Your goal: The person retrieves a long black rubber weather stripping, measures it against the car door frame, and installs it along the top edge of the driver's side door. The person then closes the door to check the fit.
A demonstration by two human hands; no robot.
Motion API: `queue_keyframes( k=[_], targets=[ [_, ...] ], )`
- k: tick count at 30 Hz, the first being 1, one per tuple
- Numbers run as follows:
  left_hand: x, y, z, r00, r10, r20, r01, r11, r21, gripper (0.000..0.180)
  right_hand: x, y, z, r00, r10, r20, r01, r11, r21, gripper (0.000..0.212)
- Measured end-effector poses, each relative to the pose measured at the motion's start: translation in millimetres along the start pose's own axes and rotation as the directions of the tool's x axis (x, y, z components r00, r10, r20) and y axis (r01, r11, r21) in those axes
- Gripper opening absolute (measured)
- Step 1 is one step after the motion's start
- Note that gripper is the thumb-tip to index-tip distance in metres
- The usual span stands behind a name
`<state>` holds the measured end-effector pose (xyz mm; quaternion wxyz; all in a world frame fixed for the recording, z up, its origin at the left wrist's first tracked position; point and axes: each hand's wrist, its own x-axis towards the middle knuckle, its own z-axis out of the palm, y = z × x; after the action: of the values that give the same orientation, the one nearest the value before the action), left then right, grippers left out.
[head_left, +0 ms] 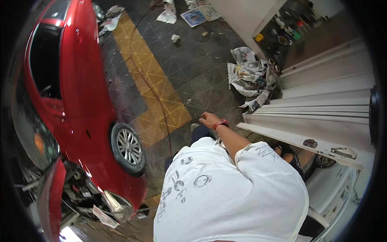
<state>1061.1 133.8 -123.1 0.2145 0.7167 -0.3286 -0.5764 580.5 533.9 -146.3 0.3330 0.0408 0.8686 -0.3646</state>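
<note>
My right hand (209, 119) is in front of my body, its fingers apart and loosely bent, with nothing visible in them. A red band (220, 123) circles that wrist. The hand is near my dark-clothed leg (201, 133), over the ribbed floor, and touches no object that I can make out. My left hand is out of view; my white printed T-shirt (225, 189) fills the lower middle. To my left stands a red car (86, 101) with a silver-spoked front wheel (128, 148) and its front end partly opened up.
A dark hose (150, 82) runs along the yellow floor tiles (139, 54). Crumpled newspaper (252, 76) lies by the wall at right, with more sheets (199, 16) farther off. White panels (310, 107) stand close at my right. A pale car (334, 187) is behind them.
</note>
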Motion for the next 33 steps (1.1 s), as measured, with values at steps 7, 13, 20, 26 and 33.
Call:
queue_keyframes(
  k=[7, 13, 20, 26, 33],
  targets=[
    [34.4, 51.1, 215.5, 0.897, 0.065, 0.438, -0.160, 0.970, 0.184, 0.041, -1.6, 90.9, -68.6, 0.946, 0.277, -0.170, -0.268, 0.961, 0.073, 0.050],
    [56.5, 85.2, 378.9, 0.735, -0.018, 0.677, -0.209, 0.945, 0.252, 0.041, -52.6, 176.5, -60.8, 0.819, 0.496, -0.288, -0.459, 0.868, 0.189, 0.046],
    [76.5, 115.5, 559.0, 0.676, -0.147, 0.722, -0.365, 0.784, 0.502, 0.027, -42.9, 143.8, -34.3, 0.651, 0.695, -0.306, -0.592, 0.716, 0.369, 0.043],
    [45.2, 172.3, 695.7, 0.626, -0.340, 0.701, -0.499, 0.516, 0.696, 0.049, 28.3, 56.8, -58.4, 0.746, 0.652, -0.136, -0.569, 0.730, 0.377, 0.038],
    [-38.6, 222.6, 853.6, 0.660, -0.239, 0.712, -0.662, 0.263, 0.702, 0.060, 121.1, -29.8, -227.5, 0.712, 0.558, -0.426, -0.353, 0.809, 0.470, 0.045]
  ],
)
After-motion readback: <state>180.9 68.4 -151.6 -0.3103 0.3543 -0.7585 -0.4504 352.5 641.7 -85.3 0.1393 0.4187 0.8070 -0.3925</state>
